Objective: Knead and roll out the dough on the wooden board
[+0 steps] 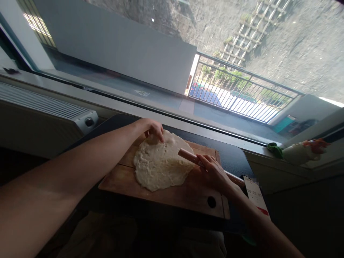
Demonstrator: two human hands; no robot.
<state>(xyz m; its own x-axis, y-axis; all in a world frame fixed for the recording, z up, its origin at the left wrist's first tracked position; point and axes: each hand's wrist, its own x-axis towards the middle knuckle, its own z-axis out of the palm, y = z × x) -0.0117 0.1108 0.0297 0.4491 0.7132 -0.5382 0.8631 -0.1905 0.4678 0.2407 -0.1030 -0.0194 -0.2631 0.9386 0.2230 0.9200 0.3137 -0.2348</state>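
Observation:
A flattened, uneven sheet of pale dough (163, 166) lies on a wooden cutting board (172, 199). At its far edge, my left hand (154, 130) has its fingers bent and closed on the dough's rim. My right hand (212, 166) is wrapped round a wooden rolling pin (188, 156), whose near end reaches over the right side of the dough. The pin's other end shows beyond my wrist, above the board's right edge. Whether the pin touches the dough, I cannot tell.
The board rests on a dark table (233, 154) beside a window sill. A phone (256, 195) showing a timer lies at the table's right end. On the sill at right is a white pot (298, 153) next to a green item. A radiator (53, 107) stands left.

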